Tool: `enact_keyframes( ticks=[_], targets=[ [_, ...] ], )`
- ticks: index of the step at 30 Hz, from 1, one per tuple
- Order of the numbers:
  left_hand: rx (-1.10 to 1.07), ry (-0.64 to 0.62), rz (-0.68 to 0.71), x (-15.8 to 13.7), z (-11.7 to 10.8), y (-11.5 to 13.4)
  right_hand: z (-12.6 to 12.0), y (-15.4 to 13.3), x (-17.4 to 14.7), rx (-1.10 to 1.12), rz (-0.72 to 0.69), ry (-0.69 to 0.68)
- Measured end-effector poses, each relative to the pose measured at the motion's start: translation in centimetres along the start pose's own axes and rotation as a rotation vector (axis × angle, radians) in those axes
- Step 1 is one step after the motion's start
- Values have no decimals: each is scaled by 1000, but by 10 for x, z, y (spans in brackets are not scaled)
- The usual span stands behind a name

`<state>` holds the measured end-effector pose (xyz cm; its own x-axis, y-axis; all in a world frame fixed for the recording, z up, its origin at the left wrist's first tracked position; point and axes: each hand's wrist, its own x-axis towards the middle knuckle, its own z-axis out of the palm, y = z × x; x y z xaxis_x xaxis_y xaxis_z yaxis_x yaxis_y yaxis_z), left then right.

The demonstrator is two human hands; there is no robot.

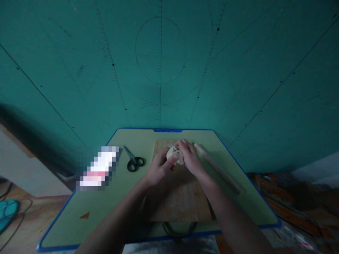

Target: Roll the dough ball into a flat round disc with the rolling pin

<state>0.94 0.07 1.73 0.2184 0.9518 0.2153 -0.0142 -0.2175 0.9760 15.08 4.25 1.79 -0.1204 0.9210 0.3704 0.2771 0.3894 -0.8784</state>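
Observation:
Between my two hands is a pale lump of dough point(173, 152), its top creased and gathered into folds. My left hand point(160, 165) wraps its left side, with the thumb pressed on the front of the dough. From the right, the fingers of my right hand point(188, 155) curl over its upper edge. Both hands are over the far part of a wooden cutting board point(180, 197). Whether the dough touches the board is hidden by my hands.
Left of the board lie black-handled scissors point(135, 162) and a blurred-out bright screen point(99, 169). A wooden rolling pin point(218, 169) rests on the right. A small orange-brown triangle point(85, 215) is near the front left of the blue-edged table point(111, 201). A green wall point(169, 91) rises behind.

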Motion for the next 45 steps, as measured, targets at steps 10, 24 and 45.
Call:
enact_keyframes(
  ticks=[10,24,45],
  targets=[
    [-70,140,-109,1,2,2,-5,-8,-8,-156,-143,-103],
    [-143,123,-69,0,4,0,0,-5,-11,-15,-123,-4],
    [-87,131,-66,1,3,-3,-3,-6,-1,182,98,-58]
  ],
)
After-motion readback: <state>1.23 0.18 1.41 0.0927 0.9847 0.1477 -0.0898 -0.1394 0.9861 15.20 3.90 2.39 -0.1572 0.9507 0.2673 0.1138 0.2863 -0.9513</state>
